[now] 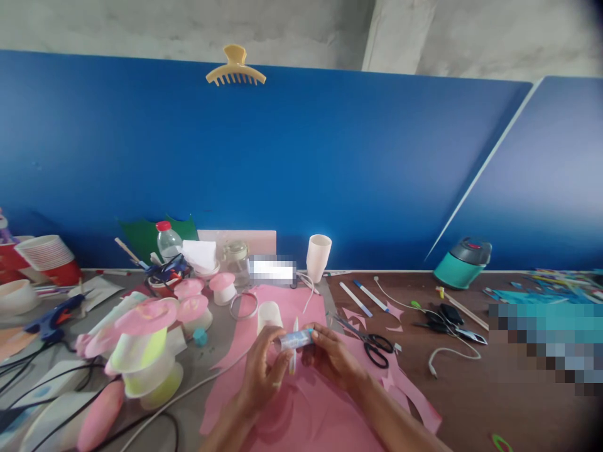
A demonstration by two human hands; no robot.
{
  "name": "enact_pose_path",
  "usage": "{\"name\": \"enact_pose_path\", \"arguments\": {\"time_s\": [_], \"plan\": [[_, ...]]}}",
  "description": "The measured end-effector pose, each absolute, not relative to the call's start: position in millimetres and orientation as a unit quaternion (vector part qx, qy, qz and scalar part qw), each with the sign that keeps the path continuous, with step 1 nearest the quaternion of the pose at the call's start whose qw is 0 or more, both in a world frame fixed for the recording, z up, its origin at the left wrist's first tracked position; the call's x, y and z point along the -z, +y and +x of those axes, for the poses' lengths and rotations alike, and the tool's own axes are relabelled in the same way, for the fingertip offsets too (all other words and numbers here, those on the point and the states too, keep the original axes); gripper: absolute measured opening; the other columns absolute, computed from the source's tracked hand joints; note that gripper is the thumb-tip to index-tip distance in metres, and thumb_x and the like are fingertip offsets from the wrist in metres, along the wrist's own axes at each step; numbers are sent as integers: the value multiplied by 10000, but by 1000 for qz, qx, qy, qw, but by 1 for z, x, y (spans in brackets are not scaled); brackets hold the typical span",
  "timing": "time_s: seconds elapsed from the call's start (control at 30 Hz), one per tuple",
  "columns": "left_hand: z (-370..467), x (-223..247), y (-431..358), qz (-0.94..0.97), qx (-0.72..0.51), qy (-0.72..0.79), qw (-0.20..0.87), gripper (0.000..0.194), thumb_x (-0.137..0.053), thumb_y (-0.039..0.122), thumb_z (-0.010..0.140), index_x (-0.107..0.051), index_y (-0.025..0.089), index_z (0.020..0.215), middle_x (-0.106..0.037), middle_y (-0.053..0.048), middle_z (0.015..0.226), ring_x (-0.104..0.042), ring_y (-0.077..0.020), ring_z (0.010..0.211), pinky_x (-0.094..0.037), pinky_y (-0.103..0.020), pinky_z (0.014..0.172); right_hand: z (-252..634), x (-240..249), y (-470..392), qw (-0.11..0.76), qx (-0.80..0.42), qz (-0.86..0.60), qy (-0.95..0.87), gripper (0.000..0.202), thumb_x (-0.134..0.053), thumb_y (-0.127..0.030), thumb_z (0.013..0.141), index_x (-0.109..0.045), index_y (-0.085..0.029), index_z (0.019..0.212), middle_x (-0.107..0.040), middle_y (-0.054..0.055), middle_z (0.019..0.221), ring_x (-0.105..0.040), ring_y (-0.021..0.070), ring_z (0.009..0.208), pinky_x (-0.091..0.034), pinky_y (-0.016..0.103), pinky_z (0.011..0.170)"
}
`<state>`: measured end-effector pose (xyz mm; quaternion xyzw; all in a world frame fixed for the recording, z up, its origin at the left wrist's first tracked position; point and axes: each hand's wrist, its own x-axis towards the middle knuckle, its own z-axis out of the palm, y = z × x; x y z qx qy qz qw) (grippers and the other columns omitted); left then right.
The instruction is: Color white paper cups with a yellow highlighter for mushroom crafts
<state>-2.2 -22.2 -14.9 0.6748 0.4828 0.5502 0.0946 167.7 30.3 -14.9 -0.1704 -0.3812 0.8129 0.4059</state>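
Observation:
My left hand point(264, 364) and my right hand point(336, 361) meet over a pink sheet point(301, 414). Between them they grip a small white and light-blue tube that looks like a glue stick point(296, 339), lying level with one end in each hand's fingers. Behind or beside the tube, a slim white pen-like thing point(293, 364) stands almost upright; which hand has it I cannot tell. A white paper cup point(269, 316) rests on the pink sheet just beyond my left hand. Black-handled scissors point(372, 345) lie to the right of my right hand.
At left are pink-topped cups point(146, 317), a blue glue gun point(56, 317) and trailing cables. Along the blue partition point(330, 157) stand a bottle point(168, 242), a tall white cup point(319, 257) and a teal container point(463, 263). Markers point(355, 299) and pink scraps lie at right.

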Motion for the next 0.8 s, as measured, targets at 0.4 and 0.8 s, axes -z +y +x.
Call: {"name": "enact_pose_path", "arguments": {"time_s": [0.4, 0.8], "plan": [[2, 15, -25, 691, -541, 468, 100, 212, -535, 264, 858, -532, 205, 1061, -636, -66, 972, -621, -201, 908, -506, -307, 796, 167, 15, 29, 400, -776, -285, -395, 456, -612, -609, 728, -607, -153, 700, -612, -14, 540, -487, 76, 403, -356, 193, 419], [6, 11, -26, 671, -551, 473, 148, 192, -510, 271, 873, -524, 197, 1049, -603, -57, 934, -593, -186, 863, -479, -297, 777, 170, 21, 31, 331, -762, -362, -424, 559, -499, -637, 791, -542, -152, 516, -459, -35, 359, -290, 45, 270, -217, 199, 315]]}}
